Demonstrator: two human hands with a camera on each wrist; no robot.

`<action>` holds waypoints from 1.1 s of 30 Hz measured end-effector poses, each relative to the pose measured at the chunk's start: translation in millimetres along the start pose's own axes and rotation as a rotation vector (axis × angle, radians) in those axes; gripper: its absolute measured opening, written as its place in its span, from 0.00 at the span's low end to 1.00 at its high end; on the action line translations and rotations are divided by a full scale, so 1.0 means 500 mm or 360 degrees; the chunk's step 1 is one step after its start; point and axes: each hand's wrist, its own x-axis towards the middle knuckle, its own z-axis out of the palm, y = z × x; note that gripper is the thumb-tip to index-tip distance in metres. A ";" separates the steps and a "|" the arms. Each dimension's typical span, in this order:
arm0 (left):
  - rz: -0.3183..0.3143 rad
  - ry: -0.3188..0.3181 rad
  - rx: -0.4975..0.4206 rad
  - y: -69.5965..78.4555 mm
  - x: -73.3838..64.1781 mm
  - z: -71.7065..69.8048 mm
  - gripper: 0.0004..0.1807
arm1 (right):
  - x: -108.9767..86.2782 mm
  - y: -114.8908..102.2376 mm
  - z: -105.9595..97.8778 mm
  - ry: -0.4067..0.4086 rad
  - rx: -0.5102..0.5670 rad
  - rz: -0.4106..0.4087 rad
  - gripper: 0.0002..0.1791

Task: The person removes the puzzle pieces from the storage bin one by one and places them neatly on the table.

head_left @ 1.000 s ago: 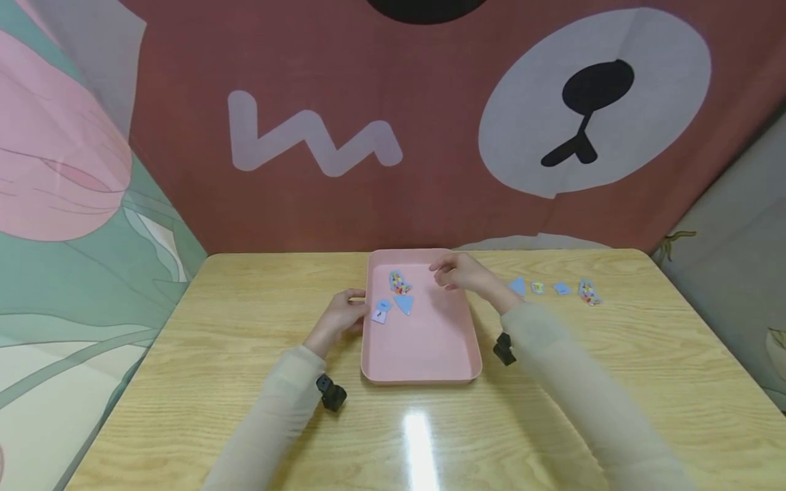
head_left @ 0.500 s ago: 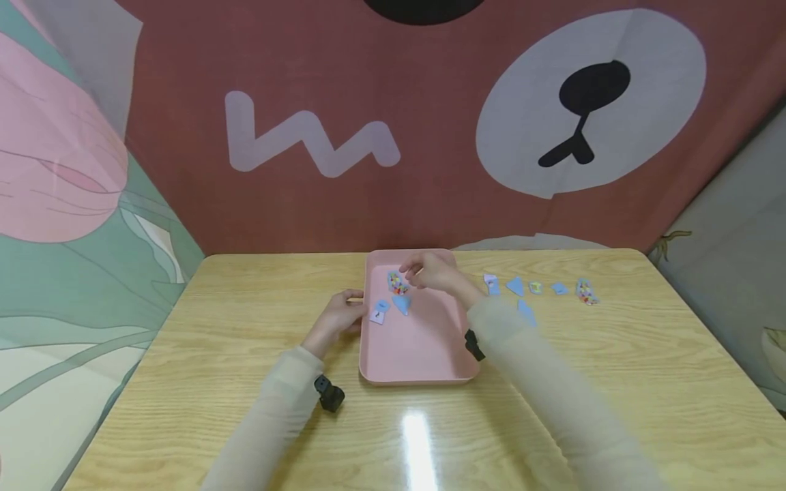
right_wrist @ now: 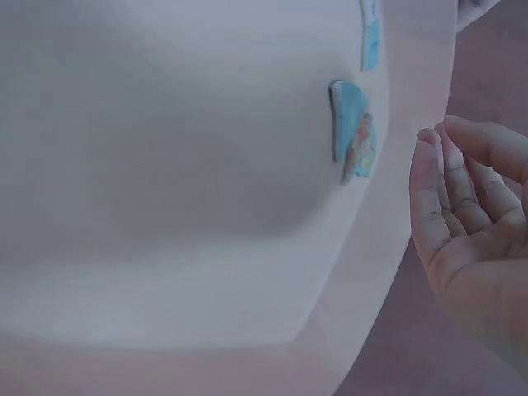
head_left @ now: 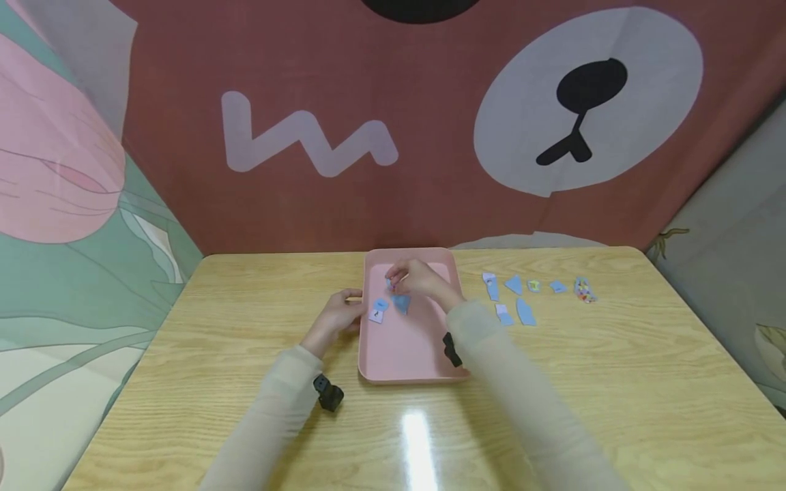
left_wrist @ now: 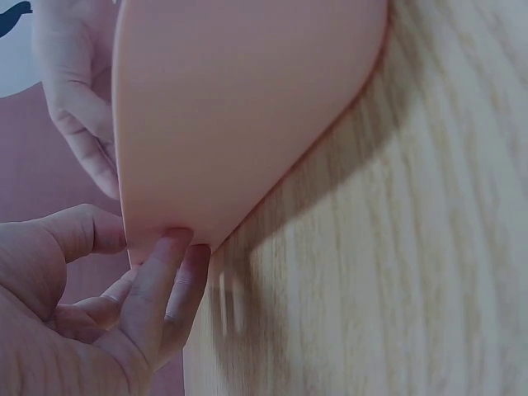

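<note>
A pink tray (head_left: pixel 420 354) lies on the table with several small flat puzzle pieces inside. My left hand (head_left: pixel 340 315) grips its left side; in the left wrist view the fingers (left_wrist: pixel 157 280) press the outer wall and the thumb is at the rim. My right hand (head_left: pixel 417 279) is over the tray, its thumb and fingertips close together above a colourful patterned piece (right_wrist: pixel 361 148), which it mostly hides in the head view. No piece shows between them. Near this lie a blue triangular piece (head_left: pixel 402 304), a blue roundish piece (head_left: pixel 381 305) and a pale square piece (head_left: pixel 376 316).
Several pieces lie on the wooden table (head_left: pixel 245 354) right of the tray, among them a patterned piece (head_left: pixel 585 290), a blue triangle (head_left: pixel 514 284) and a long blue piece (head_left: pixel 525 312). A printed cloth (head_left: pixel 295 204) hangs behind the table.
My right hand has moved left and slightly down from the tray's right side to the patterned piece, uncovering pieces on the table. My left hand stays at the tray's left side.
</note>
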 end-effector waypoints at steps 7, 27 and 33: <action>0.0004 -0.0016 -0.0003 0.001 0.001 -0.001 0.26 | 0.009 0.022 0.009 -0.0030 -0.0081 0.0018 0.19; -0.0006 -0.0016 -0.0016 -0.002 0.004 -0.002 0.26 | 0.014 0.067 0.015 -0.0007 -0.0259 -0.0006 0.19; -0.0007 -0.0012 -0.0012 -0.001 0.005 -0.001 0.26 | 0.011 0.065 0.014 -0.0056 -0.0353 0.0014 0.20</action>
